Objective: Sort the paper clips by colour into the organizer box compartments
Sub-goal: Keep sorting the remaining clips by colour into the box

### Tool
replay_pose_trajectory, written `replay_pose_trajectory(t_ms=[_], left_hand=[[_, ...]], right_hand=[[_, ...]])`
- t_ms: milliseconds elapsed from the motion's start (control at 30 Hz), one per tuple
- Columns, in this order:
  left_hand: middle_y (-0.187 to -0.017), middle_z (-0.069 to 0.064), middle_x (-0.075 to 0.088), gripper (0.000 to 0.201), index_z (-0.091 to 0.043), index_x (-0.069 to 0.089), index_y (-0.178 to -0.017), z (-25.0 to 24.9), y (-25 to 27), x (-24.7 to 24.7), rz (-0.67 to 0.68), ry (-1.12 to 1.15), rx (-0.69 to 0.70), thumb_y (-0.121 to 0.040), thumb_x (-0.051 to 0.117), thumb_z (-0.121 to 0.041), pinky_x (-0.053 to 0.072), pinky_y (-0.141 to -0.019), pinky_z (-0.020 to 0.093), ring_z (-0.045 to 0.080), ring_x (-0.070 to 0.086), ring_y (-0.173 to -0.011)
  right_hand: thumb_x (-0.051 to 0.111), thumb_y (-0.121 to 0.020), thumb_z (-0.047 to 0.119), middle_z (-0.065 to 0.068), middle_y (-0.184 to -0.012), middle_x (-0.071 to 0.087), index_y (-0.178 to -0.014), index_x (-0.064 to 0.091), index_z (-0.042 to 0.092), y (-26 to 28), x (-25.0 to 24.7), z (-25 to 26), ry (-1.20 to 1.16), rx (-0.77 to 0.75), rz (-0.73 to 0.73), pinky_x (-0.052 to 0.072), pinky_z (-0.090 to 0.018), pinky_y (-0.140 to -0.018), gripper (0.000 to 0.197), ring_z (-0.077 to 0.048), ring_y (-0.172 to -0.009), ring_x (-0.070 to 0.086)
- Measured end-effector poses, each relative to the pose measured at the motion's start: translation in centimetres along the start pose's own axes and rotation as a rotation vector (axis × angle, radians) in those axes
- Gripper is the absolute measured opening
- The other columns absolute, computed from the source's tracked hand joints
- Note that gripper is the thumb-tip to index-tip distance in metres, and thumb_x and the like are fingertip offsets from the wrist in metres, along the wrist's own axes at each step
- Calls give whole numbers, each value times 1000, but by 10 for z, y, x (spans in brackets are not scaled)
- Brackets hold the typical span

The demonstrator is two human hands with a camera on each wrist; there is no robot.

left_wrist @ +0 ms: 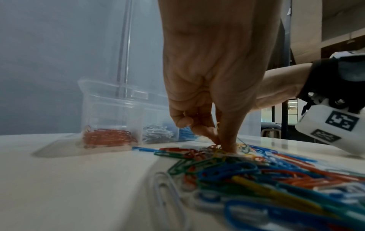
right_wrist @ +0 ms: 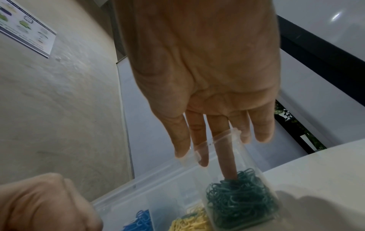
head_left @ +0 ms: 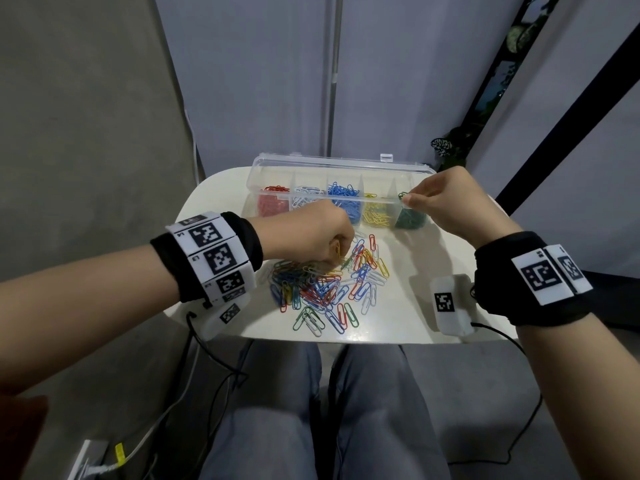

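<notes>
A clear organizer box (head_left: 339, 161) stands at the back of the small white table (head_left: 419, 261), with red, white, blue, yellow and green clips in separate compartments. A mixed pile of paper clips (head_left: 325, 285) lies in front of it. My left hand (head_left: 337, 259) reaches down into the pile and pinches a yellow paper clip (left_wrist: 218, 126) between thumb and finger. My right hand (head_left: 408, 199) hangs over the green compartment (right_wrist: 241, 200) at the box's right end. Its fingers (right_wrist: 227, 164) point straight down, and one of them touches the green clips.
The table is narrow. Its front edge lies just above my legs (head_left: 311, 410), and cables (head_left: 214, 355) hang from both wrists. The box's lid (head_left: 311, 174) stands open toward the back wall. A plant (head_left: 446, 147) is at the back right.
</notes>
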State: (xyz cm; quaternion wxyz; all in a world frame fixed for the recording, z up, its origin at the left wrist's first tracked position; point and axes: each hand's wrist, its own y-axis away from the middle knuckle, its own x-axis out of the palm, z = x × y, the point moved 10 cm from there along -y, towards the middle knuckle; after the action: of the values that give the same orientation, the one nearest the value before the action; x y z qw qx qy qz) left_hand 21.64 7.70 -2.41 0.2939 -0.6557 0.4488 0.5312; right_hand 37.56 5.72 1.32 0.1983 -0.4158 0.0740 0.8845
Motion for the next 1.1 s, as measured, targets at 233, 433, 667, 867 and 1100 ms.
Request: replay_pose_trajectory(t_ms=[233, 433, 667, 867, 1100], left_hand=[[-66, -19, 50, 11, -12, 72, -88, 9, 1, 1, 6, 55, -13, -79, 76, -16, 32, -55, 5, -6, 46, -61], [-63, -19, 48, 10, -13, 70, -85, 8, 5, -1, 11, 84, -18, -78, 77, -14, 32, -54, 7, -8, 45, -57], [-61, -3, 55, 14, -19, 68, -77, 24, 2, -15, -43, 405, -125, -76, 81, -15, 35, -55, 18, 3, 45, -55], [-66, 9, 67, 11, -9, 77, -84, 27, 0, -30, -50, 525, -140, -75, 81, -10, 39, -56, 19, 6, 51, -57], [-54, -4, 61, 4, -7, 75, -82, 17, -2, -49, -109, 537, -139, -79, 77, -9, 38, -45, 13, 1, 47, -42]], right_hand=[[70, -88, 27, -8, -96, 69, -99, 72, 6, 0, 1, -1, -11, -8, -4, 37, -21, -55, 24, -13, -73, 58], [81, -75, 32, -9, -135, 55, -128, 58, 11, -7, -12, -6, 1, -2, -82, 41, -27, -87, 62, -22, -117, 55], [85, -68, 39, -7, -142, 50, -140, 46, 7, -17, -5, -19, -52, 38, -17, 40, -37, -107, 88, -22, -130, 48], [83, -71, 40, -10, -138, 52, -136, 51, 12, -21, -4, -22, -22, 26, 0, 41, -27, -86, 78, -23, -121, 53], [82, -71, 44, -11, -139, 50, -132, 54, 15, -22, -5, -21, 20, 25, -8, 43, -30, -89, 73, -24, -122, 51]])
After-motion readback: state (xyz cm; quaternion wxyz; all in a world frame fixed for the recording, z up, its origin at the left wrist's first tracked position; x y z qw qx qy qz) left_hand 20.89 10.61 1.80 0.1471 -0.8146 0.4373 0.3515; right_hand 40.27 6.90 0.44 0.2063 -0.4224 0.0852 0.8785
